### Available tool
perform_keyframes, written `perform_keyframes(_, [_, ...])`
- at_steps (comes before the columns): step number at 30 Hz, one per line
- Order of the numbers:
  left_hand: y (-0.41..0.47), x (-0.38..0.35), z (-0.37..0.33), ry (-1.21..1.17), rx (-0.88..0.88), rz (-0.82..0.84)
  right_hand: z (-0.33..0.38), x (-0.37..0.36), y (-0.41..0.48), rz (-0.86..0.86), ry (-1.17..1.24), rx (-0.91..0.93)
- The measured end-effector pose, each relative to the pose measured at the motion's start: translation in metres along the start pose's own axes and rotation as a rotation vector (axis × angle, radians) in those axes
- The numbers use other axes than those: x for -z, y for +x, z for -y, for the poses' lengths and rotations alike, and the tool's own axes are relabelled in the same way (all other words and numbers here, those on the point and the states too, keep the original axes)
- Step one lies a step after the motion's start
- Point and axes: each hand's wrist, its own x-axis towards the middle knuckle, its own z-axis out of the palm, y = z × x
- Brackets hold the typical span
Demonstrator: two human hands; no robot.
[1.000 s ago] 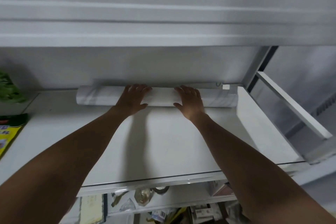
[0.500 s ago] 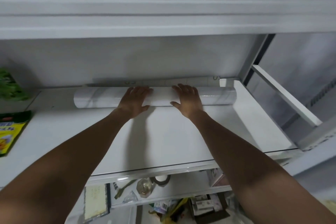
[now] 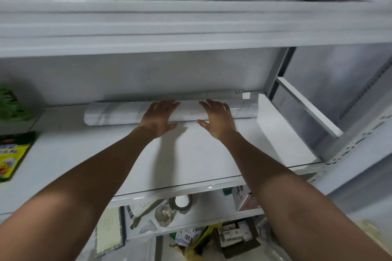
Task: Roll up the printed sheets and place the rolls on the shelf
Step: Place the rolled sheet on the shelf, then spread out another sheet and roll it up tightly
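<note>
Unchanged since earlier: left hand [image 3: 158, 117] and right hand [image 3: 218, 119], fingers [image 3: 167, 104] straight, gripping nothing, press the roll [image 3: 112, 113] near the shelf [image 3: 191, 161] rear edge, likely to stop it rolling forward.

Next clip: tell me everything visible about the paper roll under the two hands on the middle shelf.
The paper roll is a long white tube of glossy sheet with faint grey streaks of print. It lies level, left to right, near the back of the white shelf. The left hand and right hand rest on its middle, palms down, fingers straight, with a gap between them. Both ends are bare. Another rolled sheet lies just behind; whether they touch is unclear.
</note>
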Motion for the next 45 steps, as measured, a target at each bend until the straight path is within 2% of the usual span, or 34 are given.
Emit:
perform_keyframes(5, [0.012,0.016,-0.025,-0.032,-0.024,0.011,-0.002,0.027,-0.019,-0.026,0.013,-0.077])
perform_keyframes(12, [0.035,0.042,-0.076,-0.006,-0.177,0.016,-0.017,0.074,-0.062,-0.105,0.015,-0.25])
perform_keyframes(17, [0.055,0.062,-0.137,-0.058,-0.283,0.01,-0.04,0.115,-0.112,-0.188,-0.061,-0.363])
perform_keyframes(22, [0.067,0.076,-0.192,-0.106,-0.376,0.043,-0.057,0.162,-0.154,-0.11,-0.116,-0.506])
perform_keyframes(24, [0.066,0.085,-0.23,-0.124,-0.458,0.038,-0.068,0.188,-0.182,-0.172,-0.154,-0.564])
perform_keyframes(35, [0.003,0.148,-0.425,-0.209,-0.798,-0.007,-0.083,0.328,-0.373,-0.272,-0.355,-0.9])
perform_keyframes(45, [-0.082,0.208,-0.559,-0.383,-1.099,-0.058,-0.026,0.415,-0.522,-0.333,-0.577,-1.183])
